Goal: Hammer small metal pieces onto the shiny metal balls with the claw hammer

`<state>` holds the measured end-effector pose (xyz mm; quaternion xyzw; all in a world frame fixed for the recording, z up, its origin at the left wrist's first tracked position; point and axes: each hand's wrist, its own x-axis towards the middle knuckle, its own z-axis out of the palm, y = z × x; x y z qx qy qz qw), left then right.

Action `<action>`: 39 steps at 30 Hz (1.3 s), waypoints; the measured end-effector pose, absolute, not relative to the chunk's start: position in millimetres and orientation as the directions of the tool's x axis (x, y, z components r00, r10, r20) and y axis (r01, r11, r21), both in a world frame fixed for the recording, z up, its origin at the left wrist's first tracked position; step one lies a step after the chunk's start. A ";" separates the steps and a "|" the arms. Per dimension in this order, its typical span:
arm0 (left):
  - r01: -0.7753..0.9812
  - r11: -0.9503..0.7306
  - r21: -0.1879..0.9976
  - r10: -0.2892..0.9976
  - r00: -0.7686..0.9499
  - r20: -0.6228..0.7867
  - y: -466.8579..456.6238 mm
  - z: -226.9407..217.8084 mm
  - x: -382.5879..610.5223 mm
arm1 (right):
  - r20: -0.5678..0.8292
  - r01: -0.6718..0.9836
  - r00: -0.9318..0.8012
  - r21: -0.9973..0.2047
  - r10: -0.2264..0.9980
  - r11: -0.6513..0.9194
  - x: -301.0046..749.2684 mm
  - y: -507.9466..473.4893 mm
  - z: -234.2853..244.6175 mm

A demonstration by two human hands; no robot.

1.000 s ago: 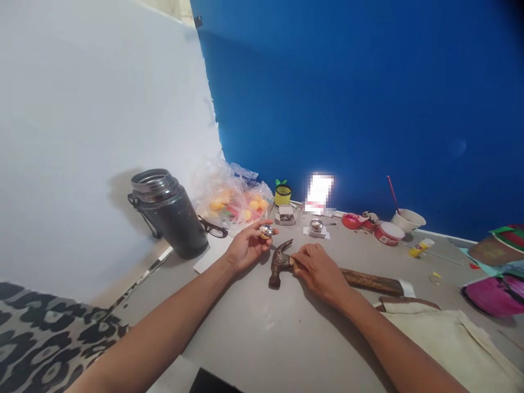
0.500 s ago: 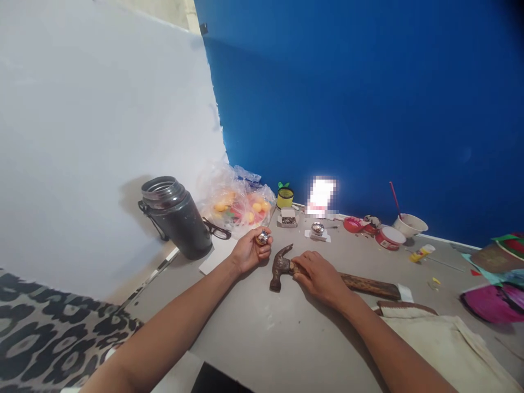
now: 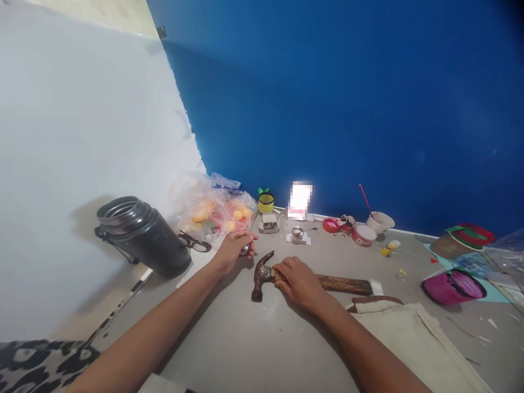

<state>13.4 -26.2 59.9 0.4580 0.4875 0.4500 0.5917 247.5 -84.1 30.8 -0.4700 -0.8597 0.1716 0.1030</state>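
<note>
Left hand [image 3: 235, 251] has rolled inward over the ball [image 3: 244, 250], fingers curled round it; whether it touches the table [image 3: 245, 346] is unclear. Right hand [image 3: 298, 281] clasps the hammer [image 3: 261, 275] near its head, likely for control.

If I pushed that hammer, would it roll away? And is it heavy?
The hammer probably wouldn't roll far, because its curved claw sticks out sideways. It's likely heaviest at the head, which looks like metal, while the handle looks wooden. It should feel stiff, since that handle looks thick and straight.
</note>
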 end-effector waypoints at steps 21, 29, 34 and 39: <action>0.693 -0.315 0.648 0.944 0.296 0.143 76.8 44.2 61.2 | -0.050 0.784 -0.529 -0.411 0.847 0.465 246.3 -83.0 32.9; 0.689 -0.276 0.670 0.960 0.234 0.154 70.5 54.8 60.3 | -0.037 0.773 -0.527 -0.436 0.849 0.460 246.6 -84.1 28.0; 0.680 -0.266 0.683 0.962 0.229 0.147 65.3 67.0 63.4 | -0.045 0.776 -0.531 -0.427 0.846 0.464 245.9 -84.0 31.3; 0.491 -0.180 0.852 0.967 0.248 0.061 32.8 87.1 55.7 | 0.016 0.749 -0.529 -0.461 0.849 0.476 247.4 -81.5 30.6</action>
